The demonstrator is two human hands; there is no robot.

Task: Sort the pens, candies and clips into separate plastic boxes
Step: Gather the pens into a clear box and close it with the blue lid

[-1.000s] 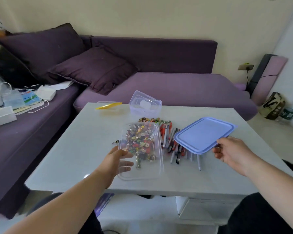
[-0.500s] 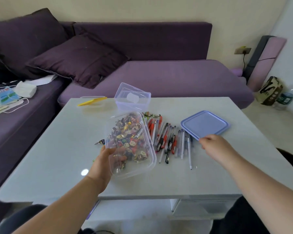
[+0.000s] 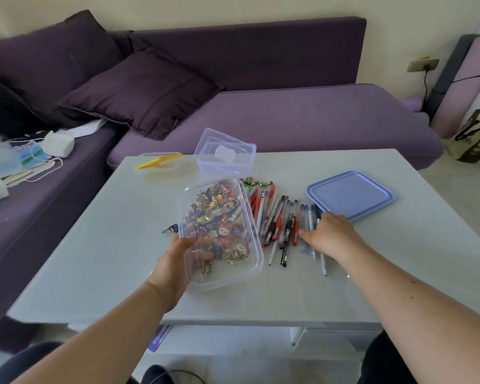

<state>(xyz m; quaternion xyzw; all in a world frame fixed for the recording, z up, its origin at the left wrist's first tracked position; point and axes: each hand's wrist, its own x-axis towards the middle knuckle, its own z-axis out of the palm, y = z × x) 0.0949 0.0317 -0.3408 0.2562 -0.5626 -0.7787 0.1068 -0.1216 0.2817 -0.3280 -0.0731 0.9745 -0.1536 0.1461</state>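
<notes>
A clear rectangular plastic box (image 3: 222, 234), filled with a mixed heap of small colourful candies and clips (image 3: 219, 225), is tilted up off the pale grey tabletop (image 3: 94, 245). The left hand (image 3: 178, 261) holds it at the near-left corner, thumb over the rim and fingers showing through the clear bottom, so its grip is closed on the box. Just to the right of the box lies a loose row of red, black and white pens (image 3: 280, 223), flat on the tabletop and pointing roughly toward the person. The right hand (image 3: 330, 236) rests palm down on the right end of that row, fingers stretched out flat over the pens, its grip wide and not curled round any of them. Touching the far side of this hand is a light blue square plastic lid (image 3: 352, 195), lying flat. A few wrapped candies (image 3: 257, 182) sit at the far end of the pens, and a small dark clip (image 3: 171, 228) lies just left of the box. Farther back stands a smaller clear plastic box with its lid set askew on it (image 3: 225, 153), and left of it a flat clear lid with a yellow piece on it (image 3: 158, 162). Behind the tabletop is a purple sofa (image 3: 288, 117) with dark purple cushions (image 3: 142, 90).
</notes>
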